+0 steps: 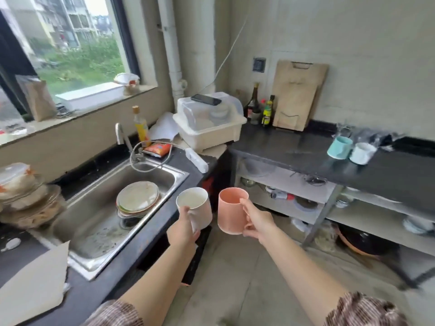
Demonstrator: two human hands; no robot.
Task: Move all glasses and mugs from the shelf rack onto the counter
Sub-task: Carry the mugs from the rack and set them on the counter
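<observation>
Both arms stretched forward over the floor. Left hand (186, 228) wraps the handle of a white mug (195, 209), held upright; right hand (255, 222) clasps a pink mug (229, 210) around its side, thumb at the rim. On the dark counter (294, 147), a teal mug (339, 147) and another white mug (361, 152) stand just beside each other.

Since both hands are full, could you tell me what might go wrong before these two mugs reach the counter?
1. The left hand holds the white mug only by its lower side, tilted; it could slip and fall to the floor.
2. The teal mug and another white mug already stand close together on the black counter; setting the pink mug in the right hand near them could knock them.
</observation>
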